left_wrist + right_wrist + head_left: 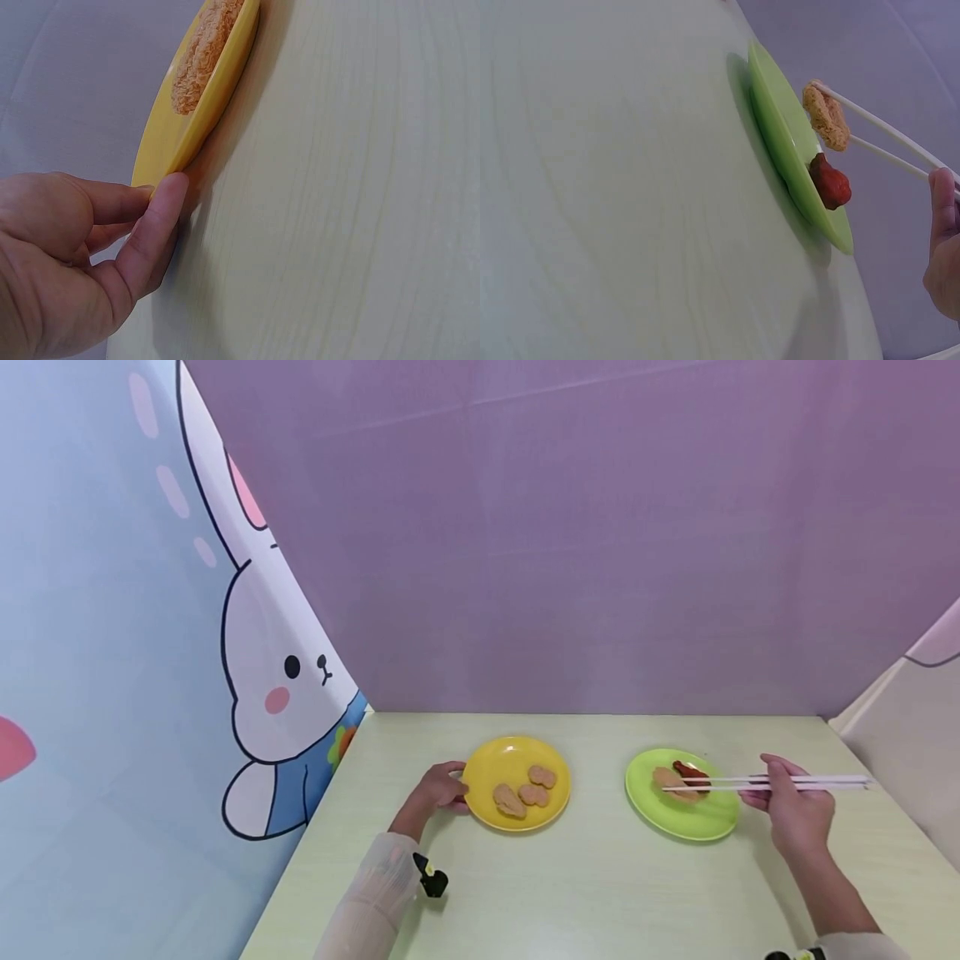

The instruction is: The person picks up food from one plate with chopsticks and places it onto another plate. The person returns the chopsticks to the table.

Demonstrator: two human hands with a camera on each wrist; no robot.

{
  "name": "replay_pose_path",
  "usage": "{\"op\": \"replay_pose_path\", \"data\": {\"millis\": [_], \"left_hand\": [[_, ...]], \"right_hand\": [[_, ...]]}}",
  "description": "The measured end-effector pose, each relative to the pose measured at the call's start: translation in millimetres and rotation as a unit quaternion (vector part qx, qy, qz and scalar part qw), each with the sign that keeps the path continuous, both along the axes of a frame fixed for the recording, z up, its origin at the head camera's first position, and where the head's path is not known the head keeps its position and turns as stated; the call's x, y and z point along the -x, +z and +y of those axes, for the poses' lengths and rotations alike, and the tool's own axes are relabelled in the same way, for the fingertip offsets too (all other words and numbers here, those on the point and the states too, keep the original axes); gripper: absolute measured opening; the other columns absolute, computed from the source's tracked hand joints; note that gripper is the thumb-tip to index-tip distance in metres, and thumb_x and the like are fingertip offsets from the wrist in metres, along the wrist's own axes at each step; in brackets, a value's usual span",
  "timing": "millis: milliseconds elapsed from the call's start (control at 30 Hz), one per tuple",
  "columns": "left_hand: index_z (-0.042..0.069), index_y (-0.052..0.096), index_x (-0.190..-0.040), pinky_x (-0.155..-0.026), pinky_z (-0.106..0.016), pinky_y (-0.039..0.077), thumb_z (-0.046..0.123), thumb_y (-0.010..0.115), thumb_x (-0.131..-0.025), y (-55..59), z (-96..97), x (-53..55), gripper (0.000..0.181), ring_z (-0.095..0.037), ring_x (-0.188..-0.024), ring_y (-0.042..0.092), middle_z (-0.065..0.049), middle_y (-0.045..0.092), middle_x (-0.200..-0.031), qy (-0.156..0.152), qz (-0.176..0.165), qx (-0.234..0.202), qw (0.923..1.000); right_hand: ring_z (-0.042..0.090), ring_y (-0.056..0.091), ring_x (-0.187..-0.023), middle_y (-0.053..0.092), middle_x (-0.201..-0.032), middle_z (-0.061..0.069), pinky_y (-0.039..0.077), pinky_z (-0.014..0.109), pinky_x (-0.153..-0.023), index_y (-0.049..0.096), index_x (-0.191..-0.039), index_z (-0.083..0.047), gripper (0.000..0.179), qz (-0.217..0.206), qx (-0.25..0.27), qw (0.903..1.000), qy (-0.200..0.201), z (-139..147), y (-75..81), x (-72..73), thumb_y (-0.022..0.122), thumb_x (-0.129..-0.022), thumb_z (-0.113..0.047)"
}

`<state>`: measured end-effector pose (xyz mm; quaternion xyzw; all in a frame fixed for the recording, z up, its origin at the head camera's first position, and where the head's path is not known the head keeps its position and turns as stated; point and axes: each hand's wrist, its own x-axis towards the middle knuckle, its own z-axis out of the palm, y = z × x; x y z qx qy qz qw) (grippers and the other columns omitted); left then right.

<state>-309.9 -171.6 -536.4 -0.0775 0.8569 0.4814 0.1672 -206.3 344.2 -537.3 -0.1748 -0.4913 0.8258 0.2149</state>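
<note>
My left hand (pixel 441 787) pinches the left rim of a yellow plate (pixel 487 764), thumb and fingers at its edge. On that plate lie a larger breaded fried piece (pixel 509 802) and two smaller nuggets (pixel 534 795). A pair of white chopsticks (pixel 847 779) is in my right hand (pixel 801 814), pointing left over a green plate (pixel 705 828). Their tips hold a golden breaded piece (pixel 825 116), raised above the green plate in the right wrist view. Beneath it, a dark red drumstick-shaped piece (pixel 829 184) lies on the plate.
Both plates stand on a pale wood-grain table (pixel 577 893), with a stretch of tabletop between them. A purple cloth backdrop (pixel 562 543) rises behind the table. To the left hangs a blue cloth with a cartoon rabbit (pixel 292 710).
</note>
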Motion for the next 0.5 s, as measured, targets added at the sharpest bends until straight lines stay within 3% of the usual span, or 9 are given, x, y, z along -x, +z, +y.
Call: {"op": "replay_pose_path", "data": {"millis": [500], "left_hand": [[0.009,0.055,-0.144,-0.062,-0.029,0.064,-0.002,0.065,-0.091,1.7,-0.1,-0.5,0.054,-0.013,-0.062,0.07,-0.012,0.074,-0.086,0.005,-0.012,-0.015,0.9998]], "right_hand": [[0.015,0.071,-0.051,0.074,-0.071,0.004,0.06,0.026,-0.049,0.078,-0.098,-0.019,0.013,-0.033,-0.009,0.9994,-0.005,-26,6.9,9.6,0.065,-0.099,-0.022]]}}
